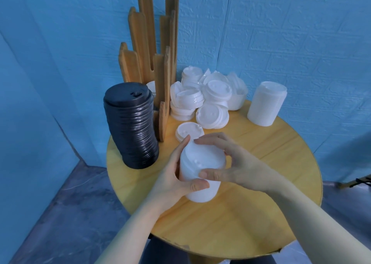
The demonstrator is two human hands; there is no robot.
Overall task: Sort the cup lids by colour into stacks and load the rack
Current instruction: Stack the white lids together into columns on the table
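A stack of white lids [200, 169] stands on the round wooden table [251, 213]. My left hand [172, 175] grips its left side, thumb across the front. My right hand [236, 167] pinches the top lid between thumb and fingers. A tall stack of black lids [131, 127] stands at the left. The wooden rack [152, 59] rises behind it, and a white lid shows low inside it. A loose pile of white lids [206, 97] lies at the back. Another white stack [267, 103] stands at the back right. One small white stack [189, 132] lies just beyond my fingers.
A blue wall closes in the back and left. The table's rim runs close on the right and at the front, and bare tabletop lies to the right of my hands. Grey floor shows below on the left.
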